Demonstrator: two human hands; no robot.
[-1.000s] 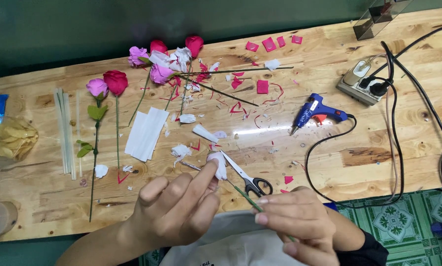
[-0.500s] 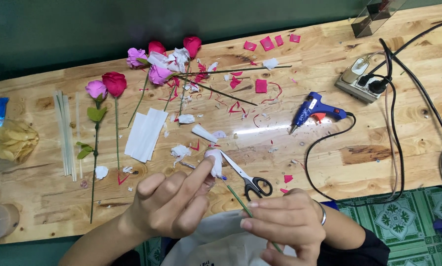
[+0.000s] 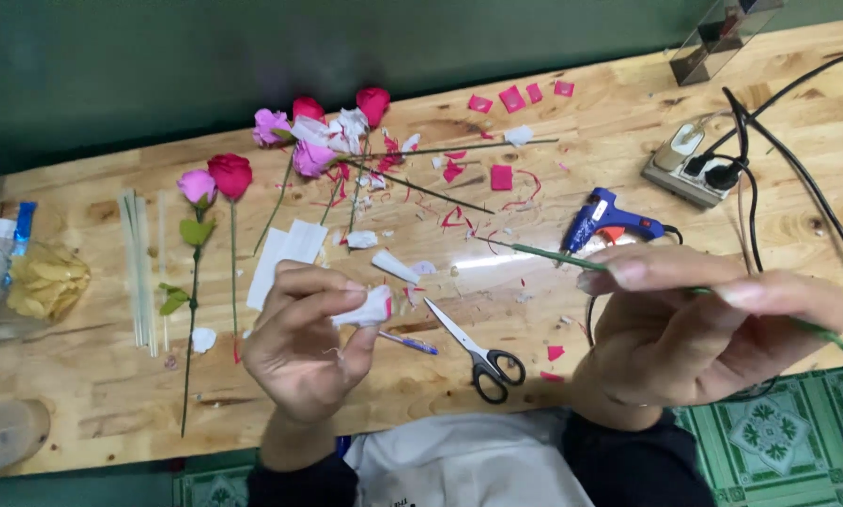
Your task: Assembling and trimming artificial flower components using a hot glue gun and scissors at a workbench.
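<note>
The left hand pinches a small rolled bud of white paper with a pink-edged tip between thumb and forefinger, held above the near edge of the wooden table. The right hand grips a thin green wire stem between thumb and fingers, its free end pointing left and far, apart from the bud. Risk noted: the soft, crumpled roll may unwind or flatten if the pinch slackens or tightens, and the slender, springy stem may waver and miss the bud's narrow core. Steel scissors with black handles lie open on the table between the hands; a careless wrist could catch the blades. The blue glue gun lies far right, its cord running near the right hand; snagging is possible. Finished paper roses, pink and red with smooth layered petals, lie far left among red paper scraps.
</note>
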